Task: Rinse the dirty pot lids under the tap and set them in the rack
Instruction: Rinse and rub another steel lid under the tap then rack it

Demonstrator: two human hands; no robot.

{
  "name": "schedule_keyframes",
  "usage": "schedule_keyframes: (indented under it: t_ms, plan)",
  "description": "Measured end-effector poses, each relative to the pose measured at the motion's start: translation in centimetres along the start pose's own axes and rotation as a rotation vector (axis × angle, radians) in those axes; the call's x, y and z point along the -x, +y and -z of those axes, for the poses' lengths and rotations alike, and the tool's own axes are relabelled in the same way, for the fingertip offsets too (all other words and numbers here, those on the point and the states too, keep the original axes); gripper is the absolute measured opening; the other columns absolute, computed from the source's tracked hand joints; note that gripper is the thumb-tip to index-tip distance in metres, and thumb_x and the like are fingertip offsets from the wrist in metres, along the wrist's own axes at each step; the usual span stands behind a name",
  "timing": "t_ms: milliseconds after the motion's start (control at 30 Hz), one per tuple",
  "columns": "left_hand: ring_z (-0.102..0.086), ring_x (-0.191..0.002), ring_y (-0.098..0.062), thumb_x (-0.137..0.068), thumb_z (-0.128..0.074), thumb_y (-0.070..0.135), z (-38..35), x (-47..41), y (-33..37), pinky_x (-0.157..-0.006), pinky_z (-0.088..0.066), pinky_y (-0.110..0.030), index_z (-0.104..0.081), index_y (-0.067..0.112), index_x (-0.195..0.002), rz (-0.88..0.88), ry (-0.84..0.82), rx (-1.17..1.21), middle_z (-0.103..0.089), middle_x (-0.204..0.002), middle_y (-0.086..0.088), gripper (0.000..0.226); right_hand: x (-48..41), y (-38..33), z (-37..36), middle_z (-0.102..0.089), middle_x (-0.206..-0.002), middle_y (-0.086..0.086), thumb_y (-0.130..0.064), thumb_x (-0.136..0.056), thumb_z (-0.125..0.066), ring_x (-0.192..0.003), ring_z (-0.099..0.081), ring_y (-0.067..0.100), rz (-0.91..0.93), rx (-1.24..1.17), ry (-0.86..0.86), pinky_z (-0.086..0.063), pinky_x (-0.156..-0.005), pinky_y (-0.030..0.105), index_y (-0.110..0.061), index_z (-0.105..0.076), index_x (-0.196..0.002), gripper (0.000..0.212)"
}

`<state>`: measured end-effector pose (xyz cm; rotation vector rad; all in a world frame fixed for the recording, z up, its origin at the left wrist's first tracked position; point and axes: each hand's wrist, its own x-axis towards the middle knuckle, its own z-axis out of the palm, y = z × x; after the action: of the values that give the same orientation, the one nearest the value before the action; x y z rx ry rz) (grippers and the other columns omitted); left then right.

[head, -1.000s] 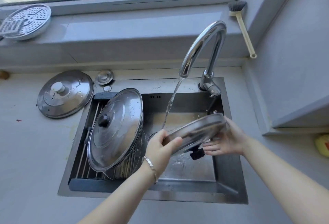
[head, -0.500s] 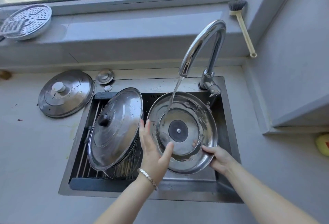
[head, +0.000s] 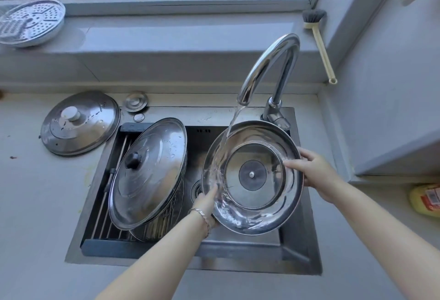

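Both hands hold a steel pot lid (head: pixel 259 199) underside up over the sink (head: pixel 295 247), beneath the running tap (head: pixel 269 66). The left hand (head: pixel 207 204) grips its near-left rim, the right hand (head: pixel 314 173) its right rim, fingers closed on it. Another lid (head: pixel 152 171) leans in the rack (head: pixel 112 195), left.

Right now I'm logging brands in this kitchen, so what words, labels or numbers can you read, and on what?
None can be read.
yellow bottle at the right edge: it bears a red and white label, too blurred and cut off to read.
lid under the tap, lid in the rack, lid on the counter: no markings visible.
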<state>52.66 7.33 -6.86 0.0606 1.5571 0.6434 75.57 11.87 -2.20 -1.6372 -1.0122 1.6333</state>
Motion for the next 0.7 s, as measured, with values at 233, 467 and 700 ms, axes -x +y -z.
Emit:
schedule_keyframes:
  t_ms: [233,467,700]
  plan:
    - [-0.060,-0.070,-0.025,-0.090,-0.047,0.005,1.9,0.2,0.1,-0.051,-0.053,-0.021,-0.059,0.008,-0.094,-0.328,0.245,-0.263,-0.064,-0.085,-0.015,0.013,-2.2,2.1,0.7,-0.066,-0.107,0.005,-0.021,-0.090,-0.057,-0.094,-0.063,0.017,-0.143,0.438,0.088,-0.049,-0.082,0.027,-0.005,-0.057,-0.122,0.036]
    - [-0.060,-0.090,-0.030,-0.086,-0.056,0.009,2.3,1.7,1.1,-0.088,-0.048,-0.040,-0.061,0.005,-0.103,-0.407,0.329,-0.370,-0.065,-0.097,-0.014,0.019,-7.4,-1.0,-2.9,-0.054,-0.107,0.002,-0.010,-0.087,-0.054,-0.109,-0.045,0.020,0.018,0.004,0.238,-0.036,-0.097,0.032,-0.010,-0.052,-0.118,0.031]
    - [-0.062,-0.092,-0.039,-0.085,-0.058,0.010,2.3,2.1,1.3,-0.081,-0.052,-0.053,-0.056,0.015,-0.093,-0.379,0.303,-0.299,-0.066,-0.101,-0.020,0.010,-8.4,-3.3,-5.8,-0.045,-0.118,0.004,0.005,-0.080,-0.049,-0.112,-0.040,0.018,-0.024,-0.387,0.252,-0.026,-0.112,0.039,-0.011,-0.048,-0.104,0.029]
